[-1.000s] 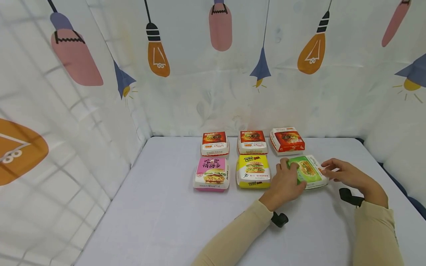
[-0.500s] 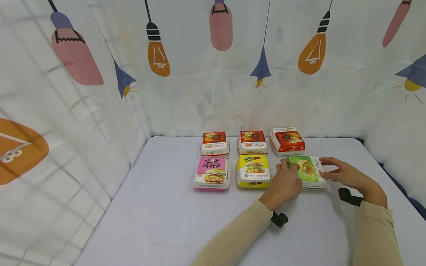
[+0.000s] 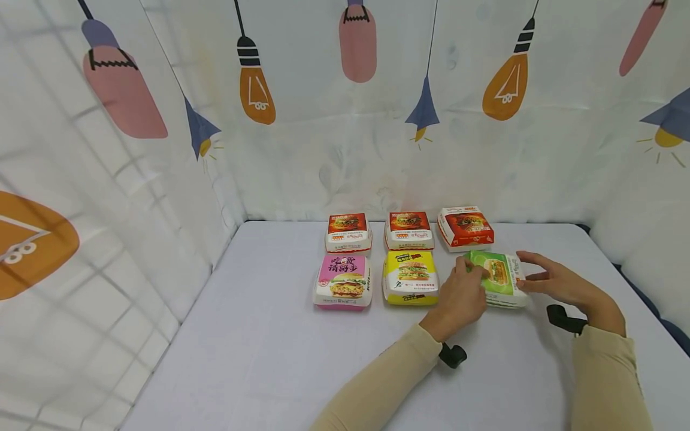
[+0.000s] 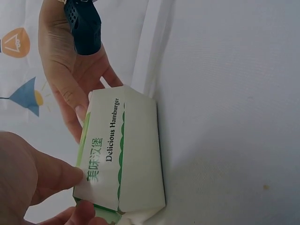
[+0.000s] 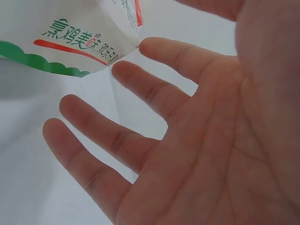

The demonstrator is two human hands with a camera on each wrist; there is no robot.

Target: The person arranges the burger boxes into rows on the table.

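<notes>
A green and white hamburger box lies on the white table between both hands. My left hand grips it at its left end; in the left wrist view the thumb presses the lettered face of the box, near a corner, with curled fingers beside it. On the opposite end is my right hand, its thumb against the box. Seen from the right wrist, the fingers of this hand are spread and fairly straight, one fingertip touching the box corner. The box's far side is hidden.
Left of the green box sit a yellow hamburger box and a pink one. Behind them, three red and white boxes form a row, the rightmost box turned slightly. A lamp-printed curtain closes off the back.
The green box has turned slightly and shifted a little left. My right fingers have come onto its right end, while the left hand has stayed nearly in place, drawing its fingers in.
</notes>
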